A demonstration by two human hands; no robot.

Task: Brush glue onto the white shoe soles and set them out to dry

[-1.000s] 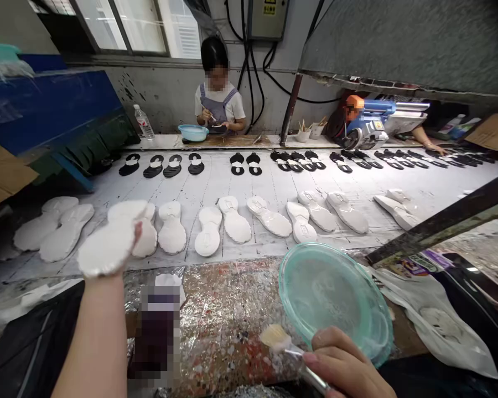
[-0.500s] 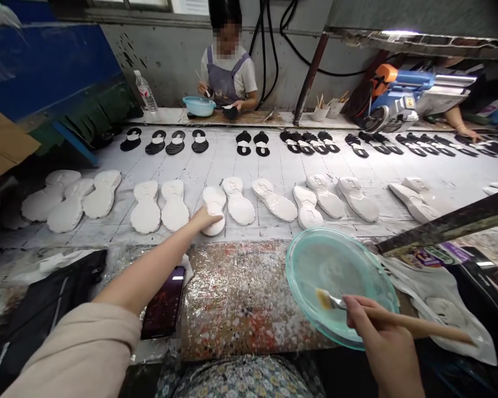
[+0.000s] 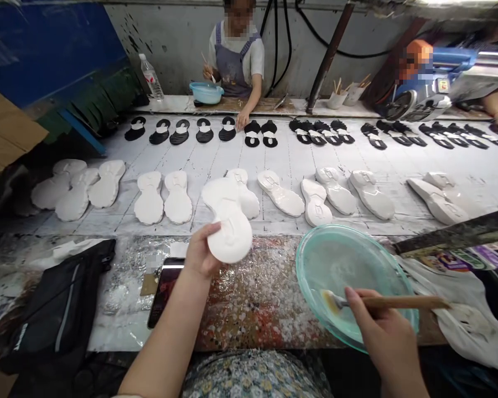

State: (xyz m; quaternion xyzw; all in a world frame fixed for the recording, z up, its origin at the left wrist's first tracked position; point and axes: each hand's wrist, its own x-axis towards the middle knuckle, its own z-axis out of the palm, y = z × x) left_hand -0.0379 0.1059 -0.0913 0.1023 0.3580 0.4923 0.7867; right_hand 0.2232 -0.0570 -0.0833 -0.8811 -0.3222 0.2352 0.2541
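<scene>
A white shoe sole is held up in my left hand, fingers closed on its near end, just in front of the row of soles. My right hand grips a wooden-handled brush, its bristles over the turquoise basin. Whether the bristles touch anything in the basin is hard to tell. More white soles lie on the pale belt, on both sides of the held one.
Black shoe parts line the belt's far side. Beyond, a person reaches to them beside a blue bowl. A phone and black bag lie left; a dark bar crosses at right.
My left hand has lifted the sole off the belt and drawn it nearer. The person opposite has set another black piece on the belt. My right hand still holds the brush over the basin.
</scene>
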